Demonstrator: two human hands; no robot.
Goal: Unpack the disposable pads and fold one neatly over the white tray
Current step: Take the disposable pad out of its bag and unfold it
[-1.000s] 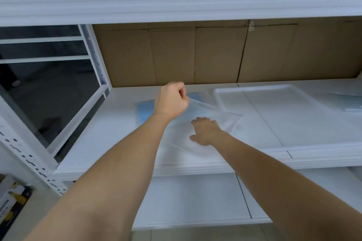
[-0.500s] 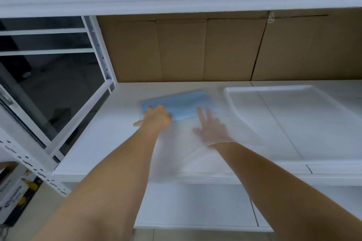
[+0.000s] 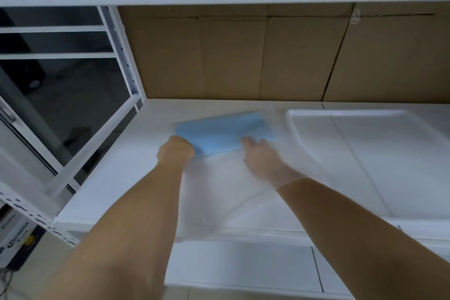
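The blue pads (image 3: 220,133) lie inside a clear bag (image 3: 226,185) near the shelf's (image 3: 117,178) back edge — left of the white tray (image 3: 365,153). The left hand (image 3: 175,151) grips the bag's corner; the right hand (image 3: 259,157) is inside the bag — its grip is too blurry to tell.

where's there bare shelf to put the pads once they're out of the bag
Bare shelf lies left of the left hand, up to the rack post. The white tray on the right holds nothing. The middle is crowded: the clear bag with blue pads around the right hand.
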